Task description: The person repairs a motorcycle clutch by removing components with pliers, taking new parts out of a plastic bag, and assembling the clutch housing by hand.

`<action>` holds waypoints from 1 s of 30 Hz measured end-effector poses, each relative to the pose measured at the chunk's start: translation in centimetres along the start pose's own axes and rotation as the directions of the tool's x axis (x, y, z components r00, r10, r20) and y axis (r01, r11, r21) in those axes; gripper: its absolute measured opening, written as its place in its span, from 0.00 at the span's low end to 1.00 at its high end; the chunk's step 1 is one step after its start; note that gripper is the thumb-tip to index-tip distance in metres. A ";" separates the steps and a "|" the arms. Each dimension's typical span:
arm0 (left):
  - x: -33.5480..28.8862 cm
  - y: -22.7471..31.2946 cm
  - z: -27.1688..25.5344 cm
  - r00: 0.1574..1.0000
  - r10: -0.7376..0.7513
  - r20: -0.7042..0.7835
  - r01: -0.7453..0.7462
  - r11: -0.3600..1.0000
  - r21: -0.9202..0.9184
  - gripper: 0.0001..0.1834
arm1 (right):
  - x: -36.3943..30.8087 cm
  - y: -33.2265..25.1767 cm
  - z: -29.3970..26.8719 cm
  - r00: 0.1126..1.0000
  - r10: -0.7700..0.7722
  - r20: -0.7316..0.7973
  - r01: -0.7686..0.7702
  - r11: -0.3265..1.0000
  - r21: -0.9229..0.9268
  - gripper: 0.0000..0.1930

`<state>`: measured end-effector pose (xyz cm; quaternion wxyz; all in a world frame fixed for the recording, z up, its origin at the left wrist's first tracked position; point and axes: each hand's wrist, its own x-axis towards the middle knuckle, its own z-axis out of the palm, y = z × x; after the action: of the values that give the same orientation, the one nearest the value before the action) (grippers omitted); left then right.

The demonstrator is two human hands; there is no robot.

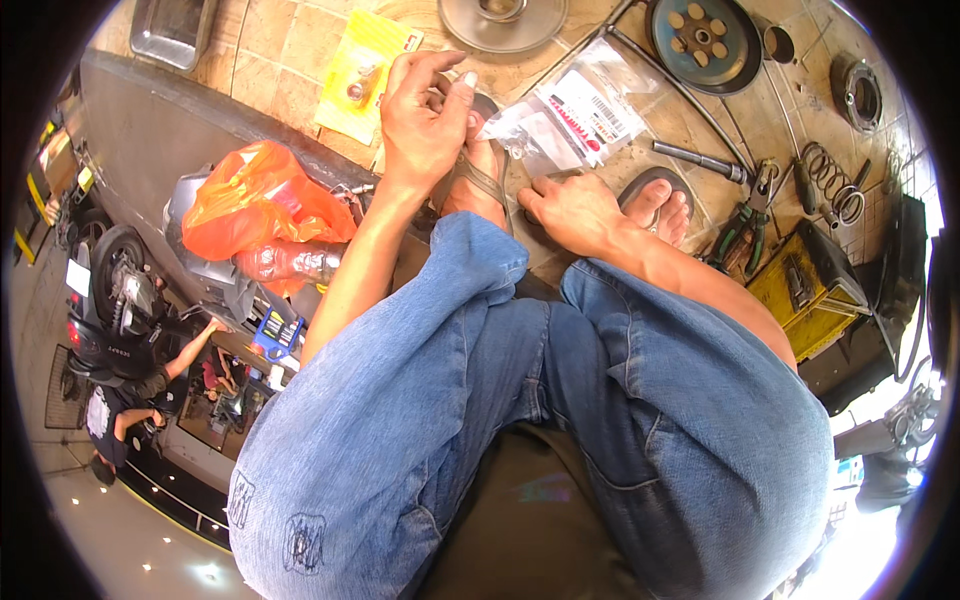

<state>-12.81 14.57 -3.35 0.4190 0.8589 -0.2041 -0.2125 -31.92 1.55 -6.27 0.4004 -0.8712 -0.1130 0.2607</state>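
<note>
My left hand [425, 120] is raised above my left foot, its fingers curled and the thumb close to them; whatever they may hold does not show. Just right of it lies a clear plastic parts bag [575, 115] with a white printed label. Below that bag, near the floor between my feet, my right hand [580, 212] has its fingers bent in, their tips partly hidden. A yellow parts card [365, 75] with small round metal pieces on it lies left of my left hand.
Round clutch-like part [705, 45], metal disc [503, 22], coil spring [830, 180], green-handled pliers [745, 225] and socket extension [700, 160] lie on the tiles. A yellow toolbox [805, 290] stands right; an orange plastic bag [265, 200] sits left. Another person [120, 420] is beside a motorcycle.
</note>
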 end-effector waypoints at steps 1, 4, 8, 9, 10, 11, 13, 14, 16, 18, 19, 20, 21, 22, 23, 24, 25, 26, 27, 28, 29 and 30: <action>-0.2 0.3 0.1 1.000 0.005 -0.013 -0.005 1.000 0.001 0.14 | 0.0 0.1 -0.2 0.999 -0.042 -0.002 0.042 0.999 -0.010 0.07; -1.0 -0.1 0.3 1.000 -0.019 -0.004 0.018 1.000 -0.023 0.13 | 0.2 0.0 0.4 0.996 -0.088 -0.008 0.087 0.993 -0.085 0.08; -1.3 0.4 0.3 0.996 -0.086 0.022 0.088 0.991 -0.098 0.12 | 1.2 0.1 -0.4 0.987 -0.092 0.129 0.107 0.987 -0.119 0.08; -1.2 0.3 0.3 0.995 -0.095 0.038 0.099 0.987 -0.129 0.11 | 1.0 0.1 -1.3 0.992 -0.103 0.078 0.103 0.995 0.005 0.08; -1.2 -0.1 0.2 0.993 -0.106 0.049 0.112 0.982 -0.152 0.11 | 0.9 -0.3 -3.7 0.993 -0.119 0.024 0.115 0.985 0.130 0.08; -1.3 -0.4 0.1 0.990 -0.122 0.067 0.132 0.975 -0.179 0.11 | 0.8 -0.6 -5.8 0.992 -0.124 -0.025 0.126 0.958 0.258 0.08; -0.5 0.1 -0.4 0.997 -0.080 0.020 0.082 0.985 -0.151 0.11 | 1.8 -0.6 -10.0 0.979 -0.068 -0.191 0.137 0.917 0.375 0.08; -0.1 0.5 -0.7 0.998 -0.057 -0.006 0.056 0.989 -0.137 0.11 | 2.6 -0.2 -11.9 0.962 -0.034 -0.269 0.151 0.892 0.427 0.09; 1.7 0.3 -0.7 1.000 0.015 0.004 -0.014 0.992 -0.124 0.16 | 5.4 2.1 -14.6 0.848 0.021 -0.529 0.179 0.929 0.324 0.06; 3.7 0.8 -0.4 0.998 0.062 0.027 -0.059 0.993 -0.106 0.20 | 8.2 4.6 -15.8 0.745 0.131 -0.654 0.140 0.928 0.345 0.07; 4.4 0.8 -0.2 0.997 0.062 0.040 -0.059 0.994 -0.088 0.26 | 9.1 5.2 -16.1 0.754 0.152 -0.639 0.126 0.921 0.368 0.08; 4.9 0.7 -0.1 0.996 0.076 0.045 -0.074 0.996 -0.045 0.27 | 9.7 5.7 -16.3 0.762 0.173 -0.624 0.112 0.913 0.391 0.08; 5.4 0.5 0.0 0.995 0.089 0.052 -0.089 0.996 -0.003 0.28 | 10.1 6.0 -16.3 0.771 0.194 -0.607 0.098 0.905 0.413 0.08; 5.7 0.4 0.1 0.993 0.097 0.061 -0.099 0.994 0.037 0.29 | 10.2 6.1 -16.2 0.759 0.194 -0.622 0.094 0.912 0.400 0.09; 5.9 0.5 0.2 0.995 0.088 0.053 -0.090 0.995 0.040 0.29 | 10.4 6.2 -16.0 0.747 0.194 -0.636 0.090 0.918 0.386 0.09; 6.0 0.4 0.1 0.995 0.074 0.064 -0.077 0.996 0.044 0.28 | 10.5 6.4 -15.8 0.734 0.194 -0.651 0.085 0.925 0.371 0.09; 6.1 0.2 0.1 0.996 0.059 0.073 -0.062 0.997 0.049 0.27 | 10.5 6.5 -15.5 0.735 0.227 -0.639 0.101 0.895 0.435 0.09; 6.2 0.1 0.1 0.996 0.044 0.082 -0.049 0.997 0.053 0.26 | 10.6 6.6 -15.3 0.735 0.240 -0.634 0.099 0.887 0.450 0.09; 6.3 0.0 0.1 0.995 0.052 0.081 -0.056 0.997 0.049 0.24 | 10.6 6.7 -15.3 0.733 0.254 -0.630 0.096 0.880 0.466 0.09; 6.5 0.0 0.1 0.995 0.061 0.082 -0.065 0.997 0.045 0.23 | 10.6 6.7 -15.2 0.731 0.269 -0.627 0.092 0.871 0.482 0.09; 6.6 0.0 0.1 0.994 0.071 0.084 -0.074 0.996 0.040 0.21 | 10.6 6.8 -15.3 0.737 0.262 -0.623 0.091 0.875 0.475 0.09; 6.5 -0.1 0.3 0.995 0.062 0.079 -0.064 0.998 0.019 0.20 | 10.5 6.9 -15.4 0.742 0.255 -0.620 0.090 0.879 0.469 0.10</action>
<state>-7.54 11.00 -4.87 0.4077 0.8475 -0.2498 -0.2304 -14.82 -8.54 -6.91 0.6001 -0.7864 0.1436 -0.0295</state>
